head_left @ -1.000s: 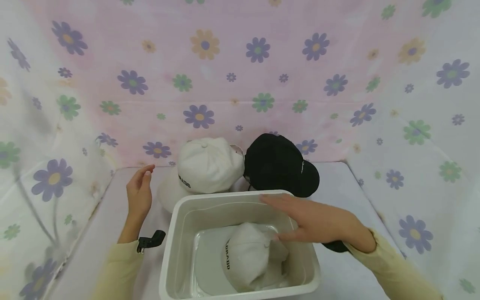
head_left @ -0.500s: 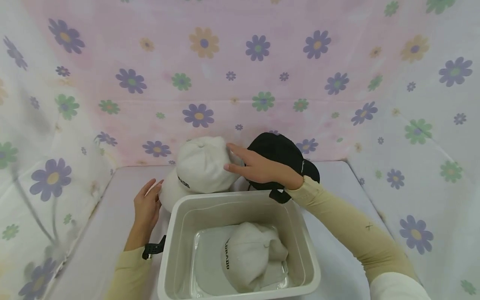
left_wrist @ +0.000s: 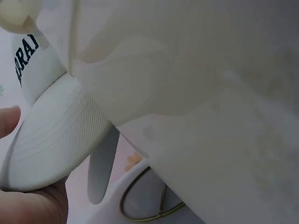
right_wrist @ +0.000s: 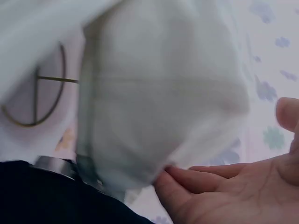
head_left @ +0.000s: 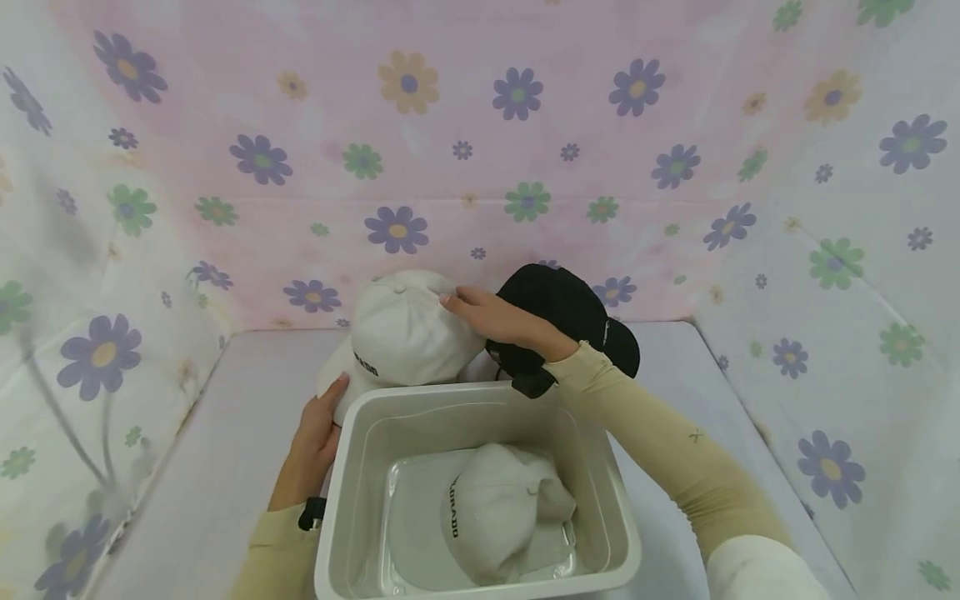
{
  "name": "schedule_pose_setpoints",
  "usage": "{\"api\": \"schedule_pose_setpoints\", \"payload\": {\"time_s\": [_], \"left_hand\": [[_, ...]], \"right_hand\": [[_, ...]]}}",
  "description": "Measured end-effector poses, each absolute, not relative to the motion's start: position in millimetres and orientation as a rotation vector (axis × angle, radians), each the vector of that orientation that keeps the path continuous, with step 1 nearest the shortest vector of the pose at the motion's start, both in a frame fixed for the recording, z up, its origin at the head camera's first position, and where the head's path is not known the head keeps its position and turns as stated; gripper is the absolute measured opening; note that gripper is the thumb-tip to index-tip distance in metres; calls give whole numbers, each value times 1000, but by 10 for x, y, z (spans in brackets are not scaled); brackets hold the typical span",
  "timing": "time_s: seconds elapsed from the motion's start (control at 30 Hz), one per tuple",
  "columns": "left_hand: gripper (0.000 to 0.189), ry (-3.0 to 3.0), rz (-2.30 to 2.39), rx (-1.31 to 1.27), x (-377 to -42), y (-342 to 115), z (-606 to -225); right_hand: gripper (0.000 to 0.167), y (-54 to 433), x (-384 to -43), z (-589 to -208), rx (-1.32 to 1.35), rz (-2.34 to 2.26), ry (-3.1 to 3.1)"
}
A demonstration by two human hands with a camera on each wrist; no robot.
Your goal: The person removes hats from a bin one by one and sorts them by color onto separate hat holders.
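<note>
A white baseball cap (head_left: 408, 337) with dark lettering sits behind the tub, its brim pointing left toward me. My left hand (head_left: 311, 437) pinches that brim, thumb on top and fingers underneath; the left wrist view shows the brim (left_wrist: 60, 135) between them. On the cap's right side lies my right hand (head_left: 506, 321), fingers fairly straight. In the right wrist view its fingertips touch the cap's crown (right_wrist: 168, 93), and the thumb stands apart. A black cap (head_left: 551, 304) is close behind the right hand and partly hidden by it.
The cream plastic tub (head_left: 487, 392) stands in front of the caps. Inside it lies an off-white cap (head_left: 495, 508) with lettering. A wire stand (left_wrist: 124, 205) shows past the tub in the left wrist view. Flowered cloth (head_left: 480, 150) walls the back and sides.
My right hand has moved from above the tub back and left onto the white cap. My left hand has come right to the brim and now grips it.
</note>
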State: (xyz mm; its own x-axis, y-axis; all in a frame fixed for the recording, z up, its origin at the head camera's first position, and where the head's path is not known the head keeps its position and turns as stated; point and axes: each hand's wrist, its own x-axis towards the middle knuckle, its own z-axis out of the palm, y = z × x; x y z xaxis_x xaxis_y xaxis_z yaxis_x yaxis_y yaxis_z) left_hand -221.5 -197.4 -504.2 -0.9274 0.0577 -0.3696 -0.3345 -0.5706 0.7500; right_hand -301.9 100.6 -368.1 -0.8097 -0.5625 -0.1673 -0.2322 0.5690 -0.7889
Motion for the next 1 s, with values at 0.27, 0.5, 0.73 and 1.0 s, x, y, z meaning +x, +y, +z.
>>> {"api": "schedule_pose_setpoints", "payload": {"time_s": [0.27,0.5,0.73,1.0], "left_hand": [[31,1451,2538,-362,-2275,-2011,-5123],[60,1595,2489,-416,-2371,-2044,-5156],[71,1835,2346,-548,-2485,-2093,-5018],[70,1999,2237,-589,-2691,-2171,-4847]], "right_hand": [[64,1089,-3166,-3621,-497,-1247,2284],[67,1018,-3236,-3622,-374,-1273,2228],[48,986,-3333,-3636,-263,-1513,2080],[64,967,-3367,-3665,-158,-1645,1889]]}}
